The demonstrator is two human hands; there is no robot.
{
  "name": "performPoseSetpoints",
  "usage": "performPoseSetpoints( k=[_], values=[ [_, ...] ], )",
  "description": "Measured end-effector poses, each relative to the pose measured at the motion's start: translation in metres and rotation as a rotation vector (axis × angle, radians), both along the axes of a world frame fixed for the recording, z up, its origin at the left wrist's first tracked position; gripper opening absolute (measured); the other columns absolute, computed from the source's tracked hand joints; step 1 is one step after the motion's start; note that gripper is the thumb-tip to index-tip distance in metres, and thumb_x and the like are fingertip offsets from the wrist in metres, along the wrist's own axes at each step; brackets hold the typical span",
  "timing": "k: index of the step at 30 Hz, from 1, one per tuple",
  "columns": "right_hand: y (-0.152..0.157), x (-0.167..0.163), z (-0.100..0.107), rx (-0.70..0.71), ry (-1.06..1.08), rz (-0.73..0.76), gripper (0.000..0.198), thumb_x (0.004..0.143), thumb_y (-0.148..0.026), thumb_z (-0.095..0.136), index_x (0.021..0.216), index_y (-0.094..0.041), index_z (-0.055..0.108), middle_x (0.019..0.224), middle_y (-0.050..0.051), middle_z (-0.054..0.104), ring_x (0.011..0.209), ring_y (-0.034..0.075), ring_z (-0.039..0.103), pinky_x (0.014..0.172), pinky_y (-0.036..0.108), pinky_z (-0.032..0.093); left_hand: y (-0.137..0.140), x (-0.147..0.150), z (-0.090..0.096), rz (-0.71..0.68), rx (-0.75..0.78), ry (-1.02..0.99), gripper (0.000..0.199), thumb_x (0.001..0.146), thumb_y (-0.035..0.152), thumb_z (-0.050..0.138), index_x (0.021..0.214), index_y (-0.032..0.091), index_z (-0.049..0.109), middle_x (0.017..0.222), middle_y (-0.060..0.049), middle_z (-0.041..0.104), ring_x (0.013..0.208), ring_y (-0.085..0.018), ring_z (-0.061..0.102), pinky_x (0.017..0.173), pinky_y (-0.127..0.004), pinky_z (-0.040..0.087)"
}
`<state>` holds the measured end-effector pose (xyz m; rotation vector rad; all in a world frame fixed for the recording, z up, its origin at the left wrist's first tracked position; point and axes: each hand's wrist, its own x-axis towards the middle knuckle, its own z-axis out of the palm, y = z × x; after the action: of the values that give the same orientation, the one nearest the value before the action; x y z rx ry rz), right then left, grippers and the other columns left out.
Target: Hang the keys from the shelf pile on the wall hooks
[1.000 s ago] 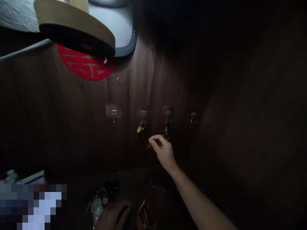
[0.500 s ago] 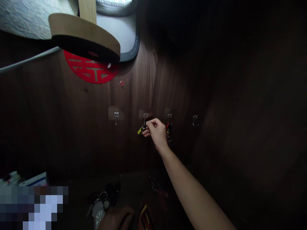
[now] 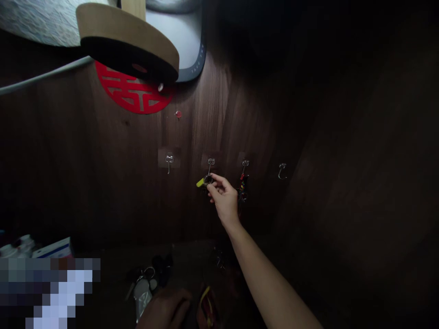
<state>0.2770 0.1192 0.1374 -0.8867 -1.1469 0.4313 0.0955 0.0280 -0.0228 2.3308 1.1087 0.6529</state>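
Note:
My right hand (image 3: pixel 224 198) pinches a metal key ring (image 3: pixel 207 179) with a yellow tag (image 3: pixel 200 183) at the second wall hook (image 3: pixel 210 162). The ring is at the hook's lower end; whether it hangs on the hook I cannot tell. On the third hook (image 3: pixel 244 164) hangs a dark bunch with red and yellow bits (image 3: pixel 243 185), just behind my right wrist. Low in the picture, in shadow, my left hand (image 3: pixel 166 306) rests with its fingers loosely bent and apart, beside a bunch of keys with a silver fob (image 3: pixel 142 294). Nothing shows in it.
Bare hooks are the leftmost one (image 3: pixel 169 160) and the rightmost one (image 3: pixel 282 169). An orange-and-yellow item (image 3: pixel 206 306) and small metal pieces (image 3: pixel 218 258) lie on the dark surface below. White bottles (image 3: pixel 25 246) and a box (image 3: pixel 55 249) stand left. A round wooden object (image 3: pixel 126 27) juts out above.
The key ring has turned, and its loop now shows beneath the second hook between my right fingers. My view has shifted slightly. The left hand stays put.

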Motion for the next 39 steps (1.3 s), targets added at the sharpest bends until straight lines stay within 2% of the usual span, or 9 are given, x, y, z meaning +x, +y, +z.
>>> performPoseSetpoints(
  k=[5, 8, 13, 18, 24, 29, 33, 36, 39],
  values=[
    [0.003, -0.001, -0.002, 0.091, -0.105, -0.133, 0.028, 0.07, -0.023, 0.064, 0.097, -0.017, 0.063, 0.07, -0.004, 0.052, 0.058, 0.007, 0.045, 0.054, 0.02, 0.041, -0.005, -0.001, 0.01, 0.024, -0.035, -0.035, 0.023, 0.085, 0.019, 0.047, 0.084, 0.028, 0.068, 0.085, 0.003, 0.075, 0.08, -0.016, 0.068, 0.07, -0.021, 0.047],
    [0.005, 0.001, -0.006, 0.099, -0.154, -0.196, 0.028, 0.07, -0.022, 0.064, 0.097, -0.017, 0.061, 0.075, -0.003, 0.05, 0.057, 0.006, 0.043, 0.053, 0.019, 0.04, -0.006, -0.004, 0.016, 0.03, -0.047, -0.056, 0.023, 0.086, 0.022, 0.046, 0.085, 0.028, 0.068, 0.087, 0.002, 0.075, 0.083, -0.017, 0.068, 0.07, -0.022, 0.047],
    [0.005, 0.006, -0.018, 0.051, -0.172, -0.203, 0.034, 0.072, -0.023, 0.064, 0.104, -0.019, 0.054, 0.077, -0.005, 0.049, 0.053, 0.005, 0.041, 0.052, 0.019, 0.039, 0.001, -0.011, 0.015, 0.077, -0.015, -0.08, 0.021, 0.087, 0.026, 0.046, 0.09, 0.027, 0.067, 0.091, 0.001, 0.074, 0.086, -0.019, 0.067, 0.077, -0.027, 0.047],
    [0.003, 0.01, -0.035, -0.002, -0.192, -0.165, 0.035, 0.072, -0.024, 0.064, 0.105, -0.02, 0.052, 0.079, -0.004, 0.051, 0.054, 0.006, 0.043, 0.054, 0.019, 0.04, 0.008, -0.019, 0.011, 0.132, 0.058, -0.093, 0.021, 0.085, 0.028, 0.048, 0.089, 0.026, 0.068, 0.088, 0.0, 0.074, 0.084, -0.02, 0.068, 0.077, -0.03, 0.049],
    [-0.014, 0.016, -0.07, -0.123, -0.308, 0.009, 0.019, 0.078, -0.025, 0.056, 0.096, -0.019, 0.06, 0.078, -0.001, 0.058, 0.062, 0.009, 0.049, 0.056, 0.021, 0.04, 0.017, -0.029, 0.014, 0.14, 0.055, -0.049, 0.023, 0.086, 0.028, 0.046, 0.092, 0.026, 0.068, 0.092, -0.001, 0.074, 0.087, -0.021, 0.068, 0.08, -0.032, 0.049],
    [-0.046, 0.009, -0.104, -0.31, -0.465, 0.165, 0.014, 0.083, -0.023, 0.052, 0.089, -0.02, 0.064, 0.078, -0.001, 0.063, 0.067, 0.012, 0.055, 0.06, 0.022, 0.042, 0.024, -0.038, 0.016, 0.181, 0.058, -0.04, 0.024, 0.085, 0.029, 0.046, 0.092, 0.026, 0.069, 0.093, -0.002, 0.074, 0.088, -0.021, 0.067, 0.081, -0.032, 0.049],
    [-0.084, -0.005, -0.126, -0.346, -0.743, 0.44, 0.018, 0.085, -0.017, 0.051, 0.092, -0.022, 0.067, 0.09, 0.0, 0.066, 0.086, 0.013, 0.059, 0.078, 0.026, 0.043, 0.028, -0.044, 0.016, 0.229, 0.053, -0.061, 0.025, 0.085, 0.029, 0.045, 0.093, 0.026, 0.068, 0.094, -0.001, 0.074, 0.088, -0.021, 0.068, 0.08, -0.031, 0.049],
    [-0.107, -0.012, -0.137, -0.333, -1.025, 0.641, 0.021, 0.082, -0.021, 0.06, 0.1, -0.029, 0.067, 0.103, -0.001, 0.064, 0.101, 0.015, 0.054, 0.094, 0.032, 0.036, 0.029, -0.045, 0.014, 0.252, 0.051, -0.049, 0.025, 0.085, 0.028, 0.045, 0.093, 0.025, 0.068, 0.094, -0.002, 0.074, 0.089, -0.021, 0.068, 0.082, -0.032, 0.049],
    [-0.117, -0.014, -0.143, -0.363, -1.185, 0.682, 0.028, 0.08, -0.027, 0.064, 0.106, -0.035, 0.065, 0.118, -0.002, 0.058, 0.112, 0.018, 0.047, 0.101, 0.038, 0.027, 0.029, -0.044, 0.01, 0.24, 0.062, -0.053, 0.025, 0.086, 0.029, 0.044, 0.094, 0.025, 0.068, 0.095, -0.002, 0.074, 0.089, -0.021, 0.067, 0.082, -0.033, 0.049]
  ],
)
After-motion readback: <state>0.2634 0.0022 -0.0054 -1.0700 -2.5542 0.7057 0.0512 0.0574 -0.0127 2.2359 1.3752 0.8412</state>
